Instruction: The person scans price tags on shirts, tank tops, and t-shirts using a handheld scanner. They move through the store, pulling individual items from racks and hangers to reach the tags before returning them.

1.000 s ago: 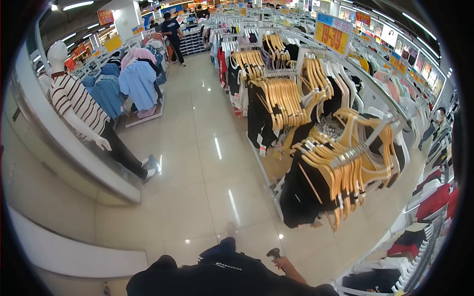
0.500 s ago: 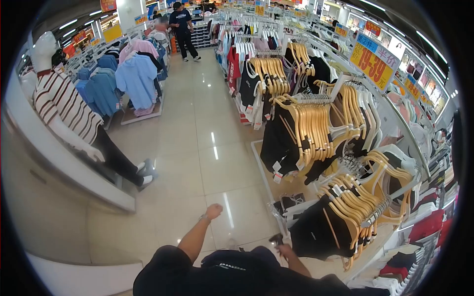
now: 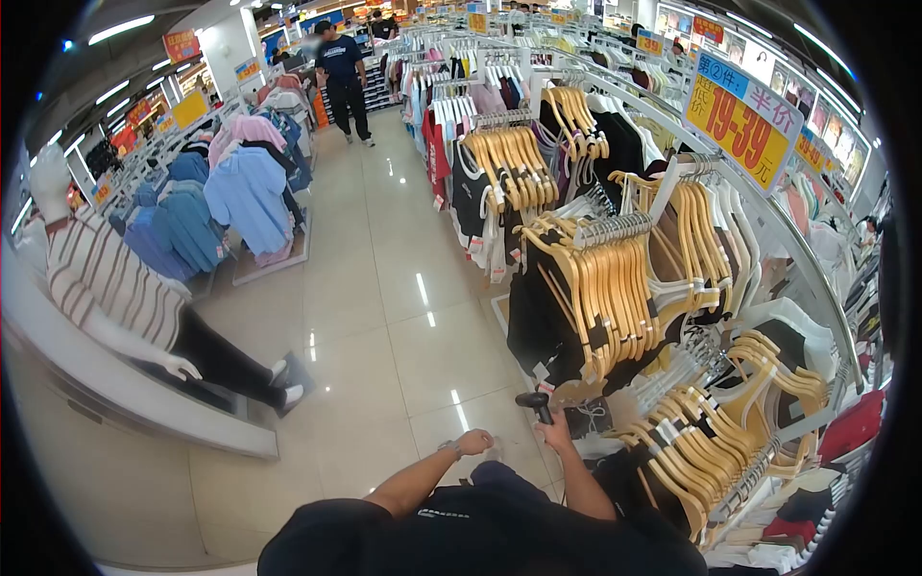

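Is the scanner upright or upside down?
Upright. The scanner has its wide head on top, its handle down in the right hand.
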Demonstrator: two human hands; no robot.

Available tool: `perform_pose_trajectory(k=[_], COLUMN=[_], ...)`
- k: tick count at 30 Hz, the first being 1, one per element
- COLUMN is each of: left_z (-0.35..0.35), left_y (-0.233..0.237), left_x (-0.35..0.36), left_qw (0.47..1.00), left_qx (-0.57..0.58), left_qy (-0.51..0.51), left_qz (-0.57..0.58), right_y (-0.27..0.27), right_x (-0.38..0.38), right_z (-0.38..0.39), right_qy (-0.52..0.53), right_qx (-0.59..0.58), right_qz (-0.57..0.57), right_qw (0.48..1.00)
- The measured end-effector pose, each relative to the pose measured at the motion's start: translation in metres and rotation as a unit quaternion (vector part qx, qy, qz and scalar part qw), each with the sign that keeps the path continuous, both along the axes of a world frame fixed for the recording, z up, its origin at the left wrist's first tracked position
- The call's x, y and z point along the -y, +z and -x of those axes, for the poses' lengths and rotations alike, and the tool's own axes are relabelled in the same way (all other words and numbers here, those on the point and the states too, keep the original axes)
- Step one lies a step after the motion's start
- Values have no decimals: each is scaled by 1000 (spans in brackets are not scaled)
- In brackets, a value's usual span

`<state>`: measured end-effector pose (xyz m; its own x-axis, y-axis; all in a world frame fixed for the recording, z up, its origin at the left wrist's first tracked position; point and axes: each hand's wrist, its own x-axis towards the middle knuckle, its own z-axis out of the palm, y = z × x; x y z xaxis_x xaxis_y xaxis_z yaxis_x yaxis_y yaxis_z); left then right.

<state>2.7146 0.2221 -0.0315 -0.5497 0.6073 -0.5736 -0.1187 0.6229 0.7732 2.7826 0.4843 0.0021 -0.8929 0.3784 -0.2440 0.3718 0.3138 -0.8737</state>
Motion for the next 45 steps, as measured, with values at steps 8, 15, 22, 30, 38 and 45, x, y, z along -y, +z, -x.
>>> perform_pose_trajectory(k=[8, 15, 22, 30, 38, 45], left_z=[72, 125, 142, 151, 161, 176], left_y=[2, -2, -14, -21, 0, 6], left_x=[-14, -29, -60, -79, -44, -26], left_qw=[987, 991, 980, 981, 936, 892], left_qx=[-109, -105, -111, -10, 321, 435], left_qy=[-110, -57, -142, -191, -126, -82], left_qz=[54, 56, 83, 42, -66, -93], right_y=[17, -1, 27, 73, 80, 61], right_x=[-29, -31, -16, 29, 74, 91], right_z=[83, 103, 103, 100, 90, 85], right_qy=[9, 62, 66, -53, -118, -177], right_qx=[82, 18, 132, 208, 197, 125], right_qz=[63, -84, -140, 87, 176, 355], right_qw=[995, 994, 979, 973, 957, 910])
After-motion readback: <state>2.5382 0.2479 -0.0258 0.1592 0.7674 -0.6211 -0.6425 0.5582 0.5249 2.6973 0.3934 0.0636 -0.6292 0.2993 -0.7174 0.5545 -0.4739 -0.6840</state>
